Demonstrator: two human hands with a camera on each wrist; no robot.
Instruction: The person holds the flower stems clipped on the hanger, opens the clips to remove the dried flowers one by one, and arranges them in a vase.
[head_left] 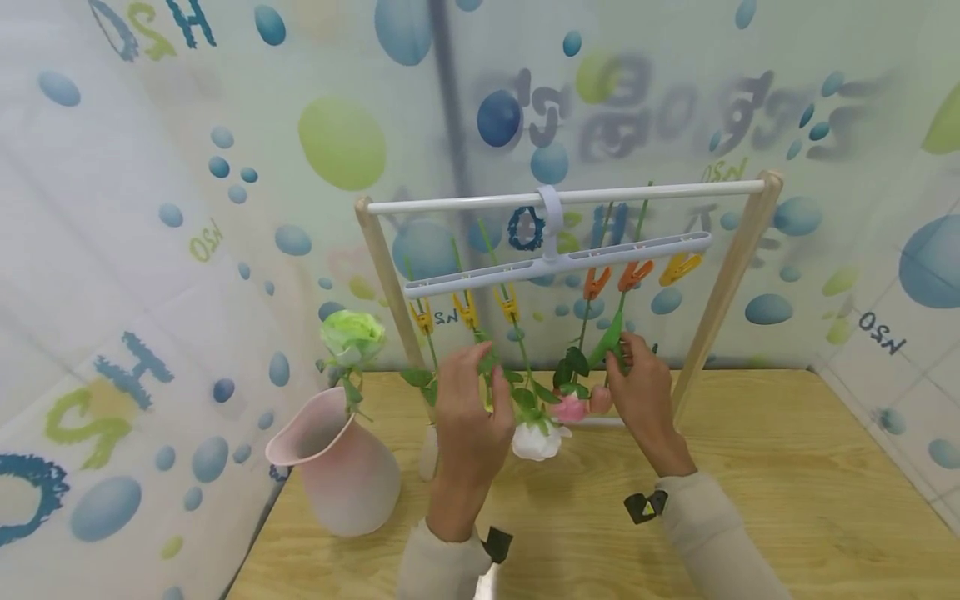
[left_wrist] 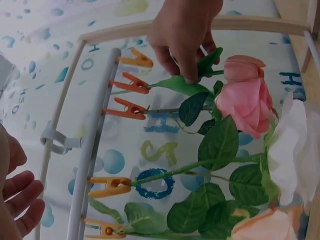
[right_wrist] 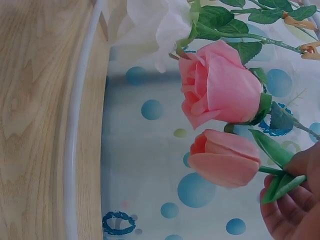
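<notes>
Nearest, the right hand [head_left: 641, 387] pinches the stem of a pink tulip [right_wrist: 225, 157] hanging below the rack [head_left: 558, 258], light, limp and best held by the stem, while the left hand [head_left: 468, 408] fingers leaves loosely beside it.

Rack [head_left: 720, 283] standing at the back of the worktop [head_left: 787, 500], against the curtain [head_left: 150, 250]. Peg hanger [head_left: 555, 260] hooked on the rack's top bar, flowers hanging head-down from its pegs. Vase [head_left: 341, 467] on the worktop left of the rack, one flower [head_left: 351, 335] in it. Left hand [head_left: 468, 417] before the hanging stems at the middle; right hand [head_left: 645, 392] to its right, fingers [left_wrist: 187, 65] on a tulip [right_wrist: 225, 157] stem, rose [right_wrist: 220, 82] just beside, white flower [head_left: 536, 440] lowest.
</notes>
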